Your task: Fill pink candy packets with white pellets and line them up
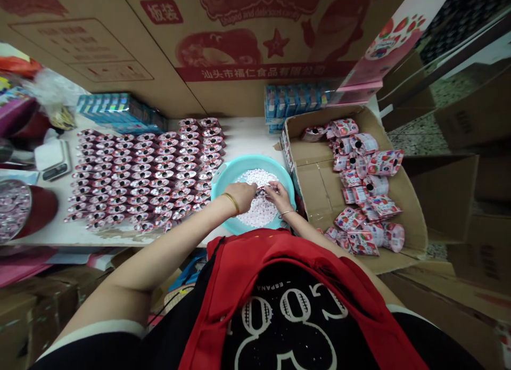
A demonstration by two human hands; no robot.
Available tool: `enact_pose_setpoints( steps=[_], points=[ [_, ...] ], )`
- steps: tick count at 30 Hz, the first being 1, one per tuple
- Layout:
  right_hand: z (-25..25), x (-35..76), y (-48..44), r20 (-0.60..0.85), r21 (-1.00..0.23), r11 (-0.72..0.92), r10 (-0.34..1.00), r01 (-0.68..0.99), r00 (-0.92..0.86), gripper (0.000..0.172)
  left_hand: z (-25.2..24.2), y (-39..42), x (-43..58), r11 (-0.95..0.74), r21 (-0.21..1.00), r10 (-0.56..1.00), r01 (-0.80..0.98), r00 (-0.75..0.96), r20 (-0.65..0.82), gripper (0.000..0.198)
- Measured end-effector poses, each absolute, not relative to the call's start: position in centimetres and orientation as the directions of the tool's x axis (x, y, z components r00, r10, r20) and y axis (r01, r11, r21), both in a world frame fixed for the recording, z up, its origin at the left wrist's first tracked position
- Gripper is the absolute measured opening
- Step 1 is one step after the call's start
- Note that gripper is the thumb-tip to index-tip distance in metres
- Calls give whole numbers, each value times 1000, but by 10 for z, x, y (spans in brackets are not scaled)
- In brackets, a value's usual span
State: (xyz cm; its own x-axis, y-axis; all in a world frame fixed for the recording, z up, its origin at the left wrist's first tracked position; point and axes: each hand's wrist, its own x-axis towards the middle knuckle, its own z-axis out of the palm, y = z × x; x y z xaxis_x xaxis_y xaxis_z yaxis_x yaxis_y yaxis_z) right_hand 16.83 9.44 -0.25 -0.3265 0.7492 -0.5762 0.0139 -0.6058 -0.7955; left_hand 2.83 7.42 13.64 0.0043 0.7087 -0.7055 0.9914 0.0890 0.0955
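My left hand point(242, 196), with a gold bangle at the wrist, is over a turquoise basin point(220, 221) with its fingers pinched together. What they hold, if anything, is hidden. Facing it, my right hand point(280, 197) has its fingers closed on a small pink pouch point(261, 190), mostly covered by the hands. The two hands meet at the pouch's top. Below them, small white and pale pink candies point(255, 216) fill the basin's bottom. Left of the basin, rows of similar pink pouches point(140, 182) stand upright with their openings facing up.
An open cardboard box point(315, 173) on the right holds a heap of pink printed pouches point(365, 191). Blue packs point(120, 112) stand along the back, against large cartons point(231, 101). A white scale point(51, 158) and a red pot point(42, 207) are at far left.
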Motion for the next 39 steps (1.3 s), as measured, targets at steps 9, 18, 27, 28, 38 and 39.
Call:
enact_pose_setpoints(
  steps=[9, 18, 27, 28, 38, 39],
  points=[
    [7, 176, 104, -644, -724, -683, 721, -102, -255, 48, 92, 44, -38, 199, 418, 881, 886, 25, -473, 19],
    [23, 183, 106, -691, -643, -735, 679, -218, -249, 39, -5, 23, -32, 350, 600, 937, 719, -257, -238, 24],
    [30, 193, 106, -654, -663, -713, 701, -230, -285, 37, -34, 46, 13, 186, 330, 882, 926, -9, -471, 28],
    [30, 194, 106, -649, -669, -709, 703, -221, -290, 36, -34, 40, 18, 169, 353, 874, 920, 25, -485, 27],
    [21, 186, 111, -666, -674, -717, 694, -179, -272, 42, -30, -1, 18, 234, 522, 796, 820, 147, -587, 44],
    [18, 184, 112, -660, -685, -710, 699, -163, -275, 43, -27, -1, 14, 241, 537, 794, 809, 155, -588, 46]
  ],
)
